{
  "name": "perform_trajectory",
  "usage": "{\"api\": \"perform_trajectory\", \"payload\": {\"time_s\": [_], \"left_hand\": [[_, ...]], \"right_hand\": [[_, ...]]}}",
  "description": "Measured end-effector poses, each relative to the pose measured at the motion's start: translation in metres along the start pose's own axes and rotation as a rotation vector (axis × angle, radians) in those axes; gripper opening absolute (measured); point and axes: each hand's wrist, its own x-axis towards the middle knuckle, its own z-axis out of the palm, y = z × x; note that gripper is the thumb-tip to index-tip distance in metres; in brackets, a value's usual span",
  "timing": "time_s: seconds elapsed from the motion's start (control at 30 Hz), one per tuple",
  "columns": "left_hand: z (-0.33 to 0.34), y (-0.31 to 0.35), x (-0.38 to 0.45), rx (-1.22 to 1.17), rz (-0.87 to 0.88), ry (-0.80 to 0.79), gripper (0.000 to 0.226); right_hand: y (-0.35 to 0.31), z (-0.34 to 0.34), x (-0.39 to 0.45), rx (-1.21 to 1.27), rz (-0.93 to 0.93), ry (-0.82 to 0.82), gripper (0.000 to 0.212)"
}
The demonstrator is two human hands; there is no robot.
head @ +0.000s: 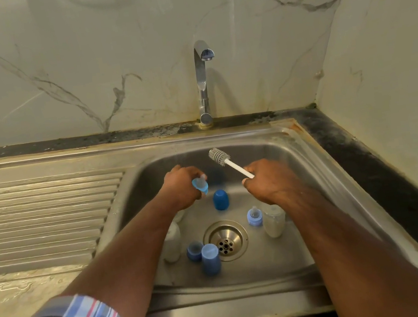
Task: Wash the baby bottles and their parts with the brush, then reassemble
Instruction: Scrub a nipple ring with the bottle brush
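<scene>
My left hand [183, 186] grips a light blue collar with its clear teat [201, 184] over the sink basin. My right hand [268, 180] holds the white handle of a grey-bristled bottle brush [220, 156], bristles pointing up and left, apart from the teat. On the basin floor lie a dark blue cap [220, 199], two more blue caps [210, 258] [195, 251] left of the drain, a second collar with teat [254, 215], and a cloudy bottle [274, 220] beside it. Another cloudy bottle [172, 241] is partly hidden under my left forearm.
The steel sink [311, 159] has a drain [226, 240] in its middle and a ribbed draining board [38, 219] to the left. A chrome tap [203, 83] stands behind the basin, with no water running. Marble walls close off the back and right.
</scene>
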Motion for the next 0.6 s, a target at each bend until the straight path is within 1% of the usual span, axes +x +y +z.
{"api": "perform_trajectory", "payload": {"time_s": [0.07, 0.17, 0.27, 0.43, 0.6], "left_hand": [[0.006, 0.0, 0.008, 0.124, 0.02, -0.021, 0.046], [0.013, 0.0, 0.013, 0.35, 0.004, -0.037, 0.044], [0.019, 0.004, 0.017, 0.519, 0.036, -0.037, 0.039], [0.034, 0.003, 0.028, 0.722, 0.07, -0.09, 0.034], [0.047, 0.002, 0.036, 0.847, 0.115, -0.109, 0.031]], "right_hand": [[0.0, 0.001, 0.001, -0.035, 0.014, -0.024, 0.019], [0.0, 0.003, 0.002, -0.081, 0.028, -0.034, 0.017], [0.0, 0.006, 0.004, -0.093, 0.039, -0.041, 0.018], [-0.002, 0.008, 0.006, -0.104, 0.033, -0.073, 0.02], [-0.002, 0.009, 0.006, -0.097, 0.049, -0.1, 0.02]]}}
